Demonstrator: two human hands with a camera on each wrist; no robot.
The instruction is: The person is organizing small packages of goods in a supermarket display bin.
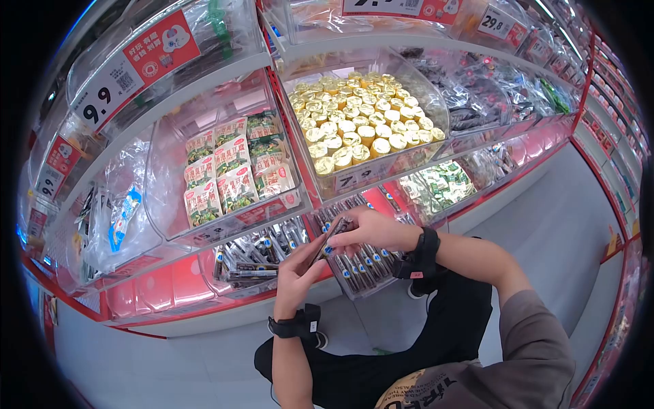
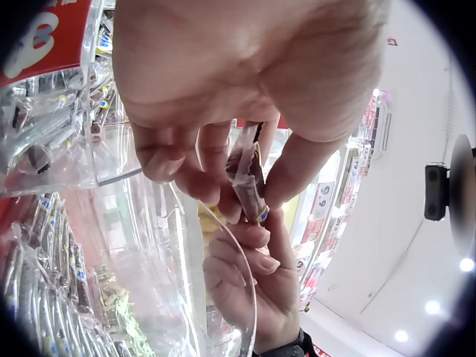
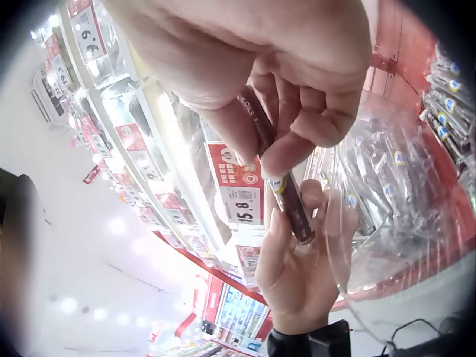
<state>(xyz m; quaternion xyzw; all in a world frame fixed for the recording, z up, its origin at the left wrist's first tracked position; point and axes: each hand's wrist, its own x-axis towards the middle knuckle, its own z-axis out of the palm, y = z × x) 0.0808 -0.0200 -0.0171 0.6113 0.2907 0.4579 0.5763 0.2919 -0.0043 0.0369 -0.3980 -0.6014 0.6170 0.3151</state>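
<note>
- A slim, dark stick-shaped snack packet (image 1: pixel 329 240), glossy and film-wrapped with a small blue and yellow mark near one end, is held between both hands in front of the lower shelf bin
- In the right wrist view the snack packet (image 3: pixel 286 195) is seen as a dark red-brown tube with a crimped, shiny wrapper; its upper part is pinched between thumb and curled fingers (image 3: pixel 316 123) of the right hand (image 1: pixel 371 228)
- The lower end of the packet is met by the left hand (image 1: pixel 298 269), whose fingers (image 2: pixel 245 236) are curled up round it from below
- In the left wrist view the snack packet (image 2: pixel 249 190) is seen hanging tilted from the fingertips above, its lower tip touching the hand beneath
- A clear, curved plastic bin (image 1: pixel 354 269) filled with similar dark sticks is seen just behind the hands
- Higher bins are seen with round gold-foil cups (image 1: pixel 357 126) and flat green and white pouches (image 1: pixel 235 170), behind red price labels (image 1: pixel 129 68)
</note>
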